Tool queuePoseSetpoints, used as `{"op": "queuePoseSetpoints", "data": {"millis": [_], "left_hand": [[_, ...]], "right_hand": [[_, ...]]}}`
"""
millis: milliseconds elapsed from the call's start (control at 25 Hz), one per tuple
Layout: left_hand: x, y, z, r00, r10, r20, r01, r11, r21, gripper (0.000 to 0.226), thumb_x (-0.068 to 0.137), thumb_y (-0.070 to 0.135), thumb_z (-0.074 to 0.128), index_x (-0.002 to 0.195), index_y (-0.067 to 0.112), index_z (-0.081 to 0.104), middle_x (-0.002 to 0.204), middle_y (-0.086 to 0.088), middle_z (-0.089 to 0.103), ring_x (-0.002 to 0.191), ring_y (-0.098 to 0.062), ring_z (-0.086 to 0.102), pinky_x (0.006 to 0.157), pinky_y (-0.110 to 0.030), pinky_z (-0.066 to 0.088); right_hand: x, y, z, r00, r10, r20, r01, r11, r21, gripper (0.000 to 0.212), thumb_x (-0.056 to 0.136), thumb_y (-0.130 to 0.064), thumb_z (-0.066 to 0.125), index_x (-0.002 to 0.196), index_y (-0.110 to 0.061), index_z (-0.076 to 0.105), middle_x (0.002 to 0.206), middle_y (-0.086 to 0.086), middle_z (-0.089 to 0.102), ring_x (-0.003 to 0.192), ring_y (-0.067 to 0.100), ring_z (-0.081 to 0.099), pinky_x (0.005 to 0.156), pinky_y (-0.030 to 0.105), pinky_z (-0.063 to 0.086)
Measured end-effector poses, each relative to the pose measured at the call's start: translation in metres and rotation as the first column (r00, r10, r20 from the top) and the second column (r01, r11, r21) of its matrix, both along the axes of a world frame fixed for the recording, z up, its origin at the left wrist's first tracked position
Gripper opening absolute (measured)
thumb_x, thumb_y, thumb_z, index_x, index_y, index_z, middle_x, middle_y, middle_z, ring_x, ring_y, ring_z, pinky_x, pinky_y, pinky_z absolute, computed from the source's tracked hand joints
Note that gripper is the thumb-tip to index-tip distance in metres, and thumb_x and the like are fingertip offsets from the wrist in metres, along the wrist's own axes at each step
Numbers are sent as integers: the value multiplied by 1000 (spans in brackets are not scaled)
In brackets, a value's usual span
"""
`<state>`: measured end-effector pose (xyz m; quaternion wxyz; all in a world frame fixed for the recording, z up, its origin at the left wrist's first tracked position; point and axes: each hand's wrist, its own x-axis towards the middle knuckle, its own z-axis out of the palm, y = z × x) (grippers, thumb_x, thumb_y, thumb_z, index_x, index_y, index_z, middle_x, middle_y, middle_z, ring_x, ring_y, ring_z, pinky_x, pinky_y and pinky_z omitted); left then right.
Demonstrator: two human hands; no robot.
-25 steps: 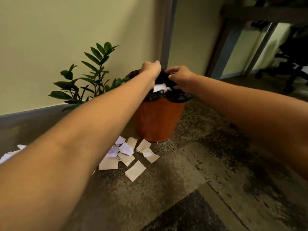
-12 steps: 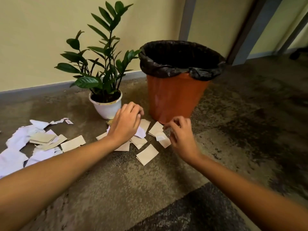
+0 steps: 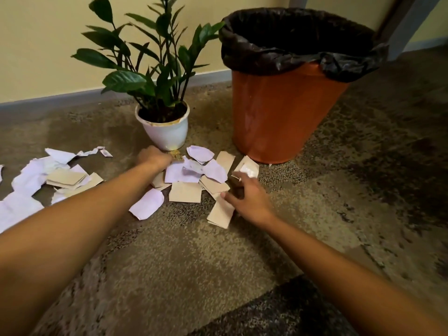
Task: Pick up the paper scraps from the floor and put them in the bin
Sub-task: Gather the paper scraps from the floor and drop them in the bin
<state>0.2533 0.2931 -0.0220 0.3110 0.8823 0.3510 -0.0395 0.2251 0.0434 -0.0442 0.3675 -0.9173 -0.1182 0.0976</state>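
the paper scraps (image 3: 191,175) lie on the floor (image 3: 194,263) between both hands, just before the bin (image 3: 286,110). the left hand (image 3: 155,157) is clenched at their far-left edge (holding what, i cannot tell). the right hand (image 3: 244,195), spread loose, touches the nearest scraps.

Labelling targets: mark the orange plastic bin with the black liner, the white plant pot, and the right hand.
orange plastic bin with black liner (image 3: 281,112), head view, bare front wall.
white plant pot (image 3: 167,134), head view, front wall below the rim.
right hand (image 3: 249,197), head view, back of the hand.
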Motion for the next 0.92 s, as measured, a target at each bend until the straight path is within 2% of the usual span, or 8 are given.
{"op": "queuePoseSetpoints", "data": {"millis": [120,200,360,520,640,720,800,920], "left_hand": [[-2,-9,-9,983,-184,5,184,983,17,49,85,41,60,128,17,54,128,-9,59,117,-31,55,89,-32,45],[-4,-14,-14,946,-320,47,318,946,59,50,90,35,55,137,21,45,137,-8,53,123,-29,52,90,-29,41],[1,-22,-19,861,-473,187,493,867,-74,39,97,28,45,136,27,47,138,-5,53,120,-23,56,94,-33,48],[11,-28,-26,803,-533,268,532,843,84,38,96,16,45,134,21,50,143,-6,48,128,-24,48,106,-35,40],[30,-19,-28,753,-647,118,595,747,298,55,90,1,48,141,20,38,154,-6,25,138,-33,31,112,-48,32],[43,-17,-30,732,-677,-78,664,684,300,58,94,21,49,147,26,26,158,-3,16,142,-36,21,115,-51,26],[49,-21,-35,709,-659,-250,705,658,265,58,96,37,42,148,34,17,160,2,8,145,-37,11,116,-54,17],[44,-22,-41,708,-655,-265,705,636,312,55,95,30,43,146,35,22,159,4,11,143,-37,13,113,-55,18]], "right_hand": [[23,4,-4,953,-213,213,224,974,-30,54,81,-39,66,130,-23,48,129,12,41,119,30,42,99,33,36],[42,4,-6,936,-296,188,330,926,-184,63,78,-49,65,133,-25,45,133,16,36,124,36,33,106,41,28],[45,19,-16,998,-70,-7,67,980,-185,69,80,-60,59,140,-34,36,139,17,29,132,37,28,113,43,26],[27,32,-26,987,160,4,-160,985,67,62,85,-55,58,140,-35,38,143,6,30,136,27,30,113,44,29],[33,37,-22,990,111,83,-106,992,-66,76,78,-68,54,143,-41,28,152,10,20,144,31,16,117,52,2],[39,39,-19,971,223,83,-192,940,-281,86,70,-80,49,143,-51,15,159,11,4,146,36,-1,108,61,-16],[46,43,-15,950,305,-73,-311,887,-342,91,64,-86,48,140,-59,7,161,5,-8,145,39,-16,102,70,-21],[49,48,-10,909,341,-239,-408,846,-343,95,56,-90,49,137,-64,7,160,-4,-14,141,38,-28,96,75,-22]]}}
